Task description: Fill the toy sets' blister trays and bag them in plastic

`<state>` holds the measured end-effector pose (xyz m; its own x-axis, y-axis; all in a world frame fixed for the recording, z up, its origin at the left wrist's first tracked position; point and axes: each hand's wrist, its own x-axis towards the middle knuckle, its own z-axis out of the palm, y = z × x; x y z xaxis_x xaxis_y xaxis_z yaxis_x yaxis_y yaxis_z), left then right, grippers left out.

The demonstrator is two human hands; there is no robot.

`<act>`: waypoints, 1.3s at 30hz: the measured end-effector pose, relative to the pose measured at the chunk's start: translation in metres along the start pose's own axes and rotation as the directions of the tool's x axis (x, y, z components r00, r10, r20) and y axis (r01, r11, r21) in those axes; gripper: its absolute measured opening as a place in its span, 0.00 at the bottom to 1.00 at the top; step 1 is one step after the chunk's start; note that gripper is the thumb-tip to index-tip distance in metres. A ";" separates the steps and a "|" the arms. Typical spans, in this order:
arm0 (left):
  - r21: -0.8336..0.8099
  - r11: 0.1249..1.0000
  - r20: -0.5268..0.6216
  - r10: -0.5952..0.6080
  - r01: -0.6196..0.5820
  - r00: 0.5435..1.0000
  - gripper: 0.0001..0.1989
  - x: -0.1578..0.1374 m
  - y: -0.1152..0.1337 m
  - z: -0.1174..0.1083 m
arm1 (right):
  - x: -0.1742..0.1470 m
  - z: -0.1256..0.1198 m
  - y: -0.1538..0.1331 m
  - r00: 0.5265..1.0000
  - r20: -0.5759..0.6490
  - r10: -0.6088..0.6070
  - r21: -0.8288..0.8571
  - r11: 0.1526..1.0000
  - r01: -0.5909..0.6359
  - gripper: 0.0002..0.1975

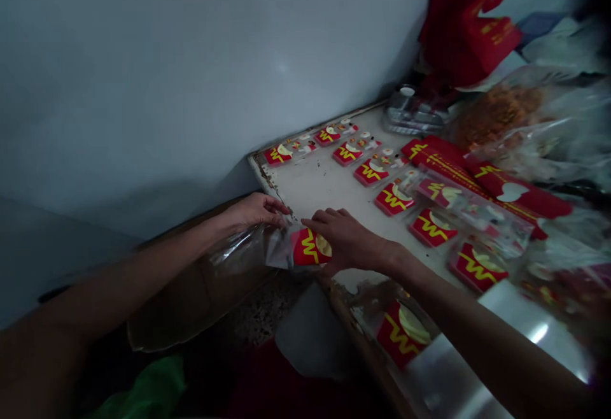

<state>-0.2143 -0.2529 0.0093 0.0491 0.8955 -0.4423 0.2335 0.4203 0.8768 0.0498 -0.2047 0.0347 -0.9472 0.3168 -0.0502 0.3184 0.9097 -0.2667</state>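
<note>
My right hand is closed on the side of a clear plastic packet with a red label and a yellow zigzag mark, held at the table's near left edge. Pale pieces show in the packet's window. My left hand pinches crinkled clear plastic film at the packet's left end. Whether that film is part of the packet or a separate piece, I cannot tell. Some of the right fingers are hidden behind the packet.
Several similar packets lie in rows on the white table. Long red wrappers, a bag of orange-brown food and a red bag are farther right. Below my left arm is a cardboard box. A shiny metal surface is near my right forearm.
</note>
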 end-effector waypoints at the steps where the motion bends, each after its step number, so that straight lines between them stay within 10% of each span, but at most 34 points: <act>1: 0.040 0.999 0.027 0.007 -0.008 1.000 0.19 0.002 0.006 0.003 | -0.005 0.001 -0.002 0.998 -0.030 0.049 0.006 0.999 -0.049 0.51; 16: 0.243 0.966 0.036 0.083 -0.089 0.996 0.30 -0.011 0.050 0.042 | -0.061 -0.004 -0.008 0.860 -0.335 0.385 -0.066 0.901 -0.429 0.52; 25: 0.492 0.857 0.213 0.053 -0.154 0.976 0.12 -0.007 0.044 0.042 | -0.079 -0.004 -0.001 0.790 -0.403 0.461 -0.034 0.856 -0.517 0.49; 33: 0.338 0.940 -0.104 0.080 -0.040 0.991 0.17 -0.014 0.041 0.054 | -0.114 -0.022 0.006 0.738 -0.440 0.511 -0.051 0.807 -0.589 0.50; 39: 0.302 0.950 -0.052 0.103 -0.082 0.993 0.18 -0.027 0.049 0.076 | -0.142 -0.030 0.004 0.744 -0.486 0.458 -0.114 0.811 -0.573 0.49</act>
<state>-0.1304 -0.2676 0.0495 0.0221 0.9403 -0.3396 0.5107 0.2815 0.8124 0.1871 -0.2381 0.0694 -0.5404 0.7828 0.3085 0.8057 0.5871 -0.0784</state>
